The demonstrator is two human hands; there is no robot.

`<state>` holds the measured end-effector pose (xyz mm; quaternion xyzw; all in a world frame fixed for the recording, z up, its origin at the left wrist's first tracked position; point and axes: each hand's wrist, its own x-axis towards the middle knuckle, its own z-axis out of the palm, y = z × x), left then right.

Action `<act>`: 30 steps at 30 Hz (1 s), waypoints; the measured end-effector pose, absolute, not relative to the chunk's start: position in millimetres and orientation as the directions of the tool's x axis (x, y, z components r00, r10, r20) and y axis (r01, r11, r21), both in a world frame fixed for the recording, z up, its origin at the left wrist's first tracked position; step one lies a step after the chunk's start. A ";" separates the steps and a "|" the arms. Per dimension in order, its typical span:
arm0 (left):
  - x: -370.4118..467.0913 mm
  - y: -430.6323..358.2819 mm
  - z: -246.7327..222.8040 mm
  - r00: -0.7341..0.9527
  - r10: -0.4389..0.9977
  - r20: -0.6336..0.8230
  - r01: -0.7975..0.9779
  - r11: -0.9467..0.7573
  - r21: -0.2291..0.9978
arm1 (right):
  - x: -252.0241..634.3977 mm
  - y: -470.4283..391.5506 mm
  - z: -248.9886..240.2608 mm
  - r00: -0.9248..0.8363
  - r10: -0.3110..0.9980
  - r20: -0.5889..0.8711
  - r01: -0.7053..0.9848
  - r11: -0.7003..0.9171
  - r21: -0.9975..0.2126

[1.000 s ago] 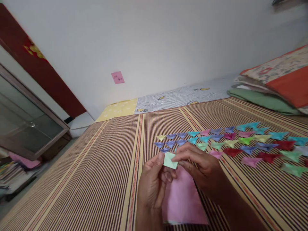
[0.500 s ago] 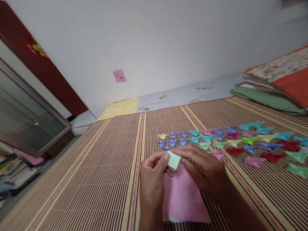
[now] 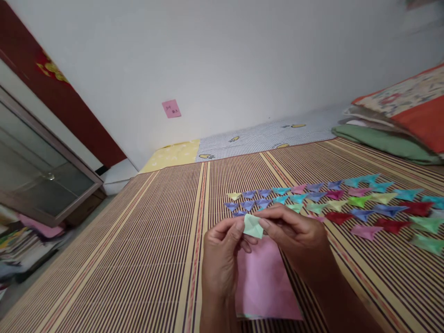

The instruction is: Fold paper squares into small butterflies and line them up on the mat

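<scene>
A small folded piece of pale green paper is held up between both hands. My left hand pinches its left edge between thumb and fingers. On its right side, the thumb and fingers of my right hand grip it. A crease shows across its face. Below the hands lies a stack of pink paper, with a greenish edge showing at its bottom. Beyond the hands, rows of small folded paper boats in several colours stand on the striped mat.
A pile of pillows and a green folded cloth rests at the right rear. Yellow and checked cloth runs along the wall. On the left is a glass-doored cabinet, with books below. A pink note hangs on the wall.
The pale green paper has turned in my fingers, and its face now shows a different crease. My right thumb has moved onto its right side.
</scene>
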<state>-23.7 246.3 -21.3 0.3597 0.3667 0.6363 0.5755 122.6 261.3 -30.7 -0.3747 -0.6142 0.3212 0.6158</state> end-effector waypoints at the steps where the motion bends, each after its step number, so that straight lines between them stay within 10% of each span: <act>1: -24.0 246.5 -21.4 -0.069 0.997 0.029 -0.481 -0.058 0.875 | 122.4 261.1 -30.9 0.043 0.857 0.514 0.064 0.511 -0.857; 30: -21.0 249.3 -25.3 -0.024 0.997 -0.066 -0.569 0.041 0.822 | 134.7 264.9 -27.7 -0.318 0.663 0.677 0.145 0.740 -0.656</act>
